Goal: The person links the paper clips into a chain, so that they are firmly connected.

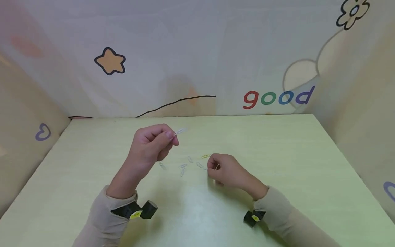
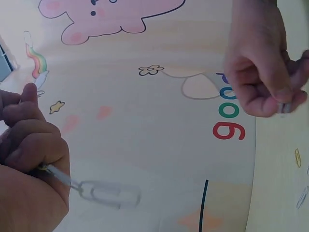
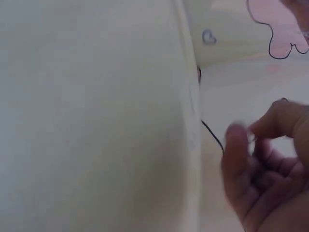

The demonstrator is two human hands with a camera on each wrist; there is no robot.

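Note:
My left hand [image 1: 152, 145] is raised over the table and pinches a pale paper clip [image 1: 180, 131] between thumb and forefinger. In the left wrist view a blurred paper clip [image 2: 110, 194] sticks out from this hand, seemingly hooked to another clip [image 2: 59, 174] at the fingers. Lower and to the right, my right hand [image 1: 226, 171] has thumb and forefinger together; the left wrist view shows a small pale paper clip [image 2: 284, 108] at their tips. Just beyond that hand lies a yellow paper clip [image 1: 205, 156]. Blur hides detail in the right wrist view.
Several pale paper clips lie scattered on the light table [image 1: 277, 144] between the hands, among them one clip [image 1: 190, 159] near the middle and one clip [image 1: 162, 166] beside the left wrist. A printed backdrop [image 1: 197, 51] rises behind the table's far edge and along both sides.

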